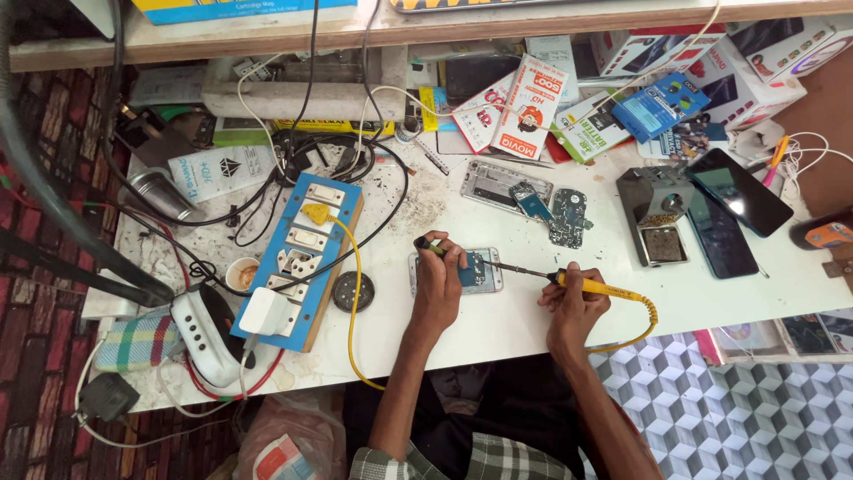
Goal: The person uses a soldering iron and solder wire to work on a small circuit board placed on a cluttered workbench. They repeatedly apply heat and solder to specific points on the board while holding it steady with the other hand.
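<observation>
My left hand (439, 283) rests on an opened phone (484, 271) lying on the white table (533, 311), and holds a small dark tool with a green band (428, 245) between its fingers. My right hand (576, 300) grips a yellow-handled soldering iron (593, 287); its thin metal tip (511, 267) reaches left to the phone's edge. The iron's yellow cord (641, 329) loops off the table's front edge.
A blue power strip (306, 240) with plugs lies left, beside a round dark disc (353, 291). A second opened phone and loose boards (533, 200) sit behind. A soldering stand (657, 213) and two dark phones (733, 209) are right. Boxes and cables crowd the back.
</observation>
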